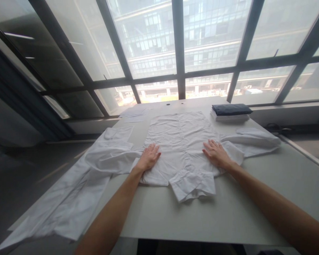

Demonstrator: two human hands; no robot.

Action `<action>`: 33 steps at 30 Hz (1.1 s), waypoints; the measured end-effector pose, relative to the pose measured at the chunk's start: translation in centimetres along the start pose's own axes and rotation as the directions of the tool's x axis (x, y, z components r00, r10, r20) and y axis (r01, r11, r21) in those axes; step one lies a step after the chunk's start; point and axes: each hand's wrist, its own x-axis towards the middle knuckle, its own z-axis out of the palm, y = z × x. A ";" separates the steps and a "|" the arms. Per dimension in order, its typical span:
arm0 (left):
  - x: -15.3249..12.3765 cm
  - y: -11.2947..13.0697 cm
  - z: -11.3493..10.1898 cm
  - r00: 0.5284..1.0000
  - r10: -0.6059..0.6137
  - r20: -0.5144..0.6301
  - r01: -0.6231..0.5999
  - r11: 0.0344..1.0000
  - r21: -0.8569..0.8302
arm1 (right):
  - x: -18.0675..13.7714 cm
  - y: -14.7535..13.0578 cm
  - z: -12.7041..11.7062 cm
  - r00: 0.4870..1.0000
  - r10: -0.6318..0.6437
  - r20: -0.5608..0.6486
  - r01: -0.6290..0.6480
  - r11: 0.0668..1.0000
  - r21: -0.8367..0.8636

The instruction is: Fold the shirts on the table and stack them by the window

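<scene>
A white long-sleeved shirt [172,141] lies spread on the table, its collar toward me and its hem toward the window. My left hand [149,157] rests flat on the shirt's left side, fingers stretched out and pointing away from me. On the opposite side, my right hand [215,152] also lies flat, close to where the right sleeve [255,141] runs outward. Both palms press on the cloth and neither holds anything. Wrinkles run down the shirt's middle. The left sleeve reaches toward another white garment, and the two overlap there.
A second white garment [71,198] hangs over the left table edge. At the back right sits a folded stack [231,111], dark blue on top of white. Sheets of paper [134,115] lie at the back left of the white table [202,223]. Large windows [149,39] stand beyond.
</scene>
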 end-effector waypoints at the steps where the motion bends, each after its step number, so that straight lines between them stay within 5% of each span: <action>1: -0.1 0.5 -0.3 1.000 -0.012 -0.011 0.012 1.000 -0.002 | 0.0 -0.2 0.0 1.000 -0.001 -0.025 0.001 1.000 0.008; 7: -1.0 5.9 -1.9 0.990 0.037 -0.136 -0.054 0.991 -0.119 | 0.3 -1.9 0.1 0.987 -0.007 -0.163 0.023 0.995 0.097; 12: -1.5 9.5 -1.2 0.982 0.189 -0.002 -0.188 0.972 -0.142 | 0.2 -2.7 0.5 0.999 -0.049 0.009 0.048 0.994 0.103; 19: -2.2 8.2 -0.7 0.951 0.271 0.147 -0.260 0.961 -0.089 | -0.6 -3.8 -0.3 0.995 -0.047 0.083 0.042 0.997 0.061; 26: -2.3 8.9 -1.2 0.961 0.263 0.087 -0.251 0.960 -0.125 | -0.6 -5.1 -0.9 0.987 -0.069 -0.142 0.092 0.983 0.158; 33: -1.9 9.6 -1.4 0.941 0.314 0.126 -0.298 0.946 -0.130 | -0.2 -4.8 0.8 0.996 -0.085 0.030 0.081 0.989 0.125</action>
